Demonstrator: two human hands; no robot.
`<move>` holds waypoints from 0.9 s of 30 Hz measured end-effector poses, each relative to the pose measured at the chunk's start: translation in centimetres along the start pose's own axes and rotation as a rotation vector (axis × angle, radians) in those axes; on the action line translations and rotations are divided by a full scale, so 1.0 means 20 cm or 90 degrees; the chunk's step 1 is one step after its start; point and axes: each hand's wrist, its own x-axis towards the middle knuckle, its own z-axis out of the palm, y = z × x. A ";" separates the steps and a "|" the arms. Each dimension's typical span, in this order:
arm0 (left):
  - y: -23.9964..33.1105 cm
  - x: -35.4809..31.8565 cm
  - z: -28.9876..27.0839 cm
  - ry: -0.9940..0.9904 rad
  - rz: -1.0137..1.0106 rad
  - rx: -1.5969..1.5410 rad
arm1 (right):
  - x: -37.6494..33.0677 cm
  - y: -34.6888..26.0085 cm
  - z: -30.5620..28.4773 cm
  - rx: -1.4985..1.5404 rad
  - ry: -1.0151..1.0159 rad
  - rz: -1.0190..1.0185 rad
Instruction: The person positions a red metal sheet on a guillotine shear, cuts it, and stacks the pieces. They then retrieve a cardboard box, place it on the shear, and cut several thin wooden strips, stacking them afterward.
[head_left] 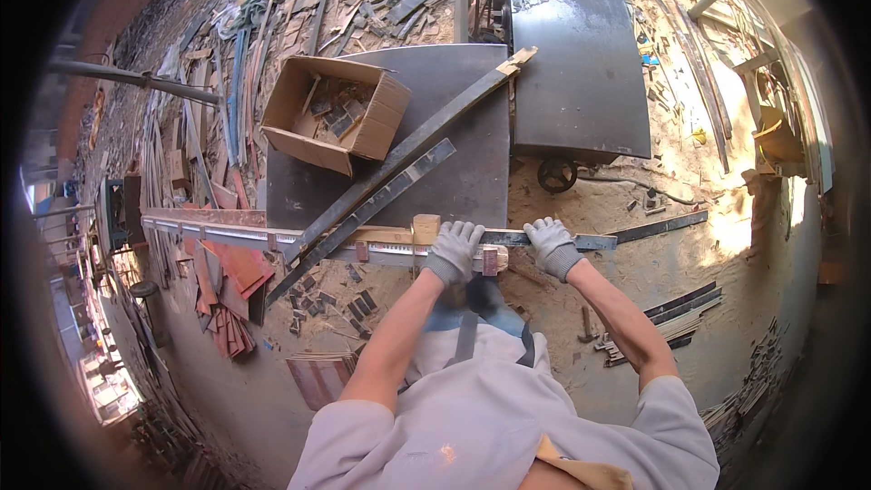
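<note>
A long wooden strip with a dark face (505, 238) lies across the near edge of the dark metal table (476, 127). My left hand (455, 254), in a grey glove, is closed over it beside a small pale wooden block (425, 228). Farther right, my right hand (552, 249), also gloved, grips the same strip, whose end sticks out past it. A rail with a measuring scale (227, 228) runs leftward along the table's front. Both palms and the undersides of the fingers are hidden.
A cardboard box (376, 127) with wood offcuts stands on the table; two dark-faced boards (413, 141) lie slantwise beside it. Behind is a second dark metal surface (581, 54) with a handwheel (556, 175). Offcuts, red panels (238, 268), a hammer (587, 325) and stacked strips (676, 313) litter the floor.
</note>
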 end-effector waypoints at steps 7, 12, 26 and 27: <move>-0.05 -0.15 -0.02 -0.058 -0.006 -0.002 | 0.61 0.00 -0.40 -0.032 0.292 -0.116; -0.07 -0.28 -0.03 -0.041 0.013 0.006 | 1.23 -0.14 -0.58 -0.262 0.097 -0.086; -0.26 -0.33 0.30 0.055 0.027 -0.034 | 1.37 -0.46 -0.67 -0.069 0.026 -0.233; -0.27 -0.33 0.30 0.070 0.013 -0.009 | 1.34 -0.48 -0.69 -0.066 0.025 -0.252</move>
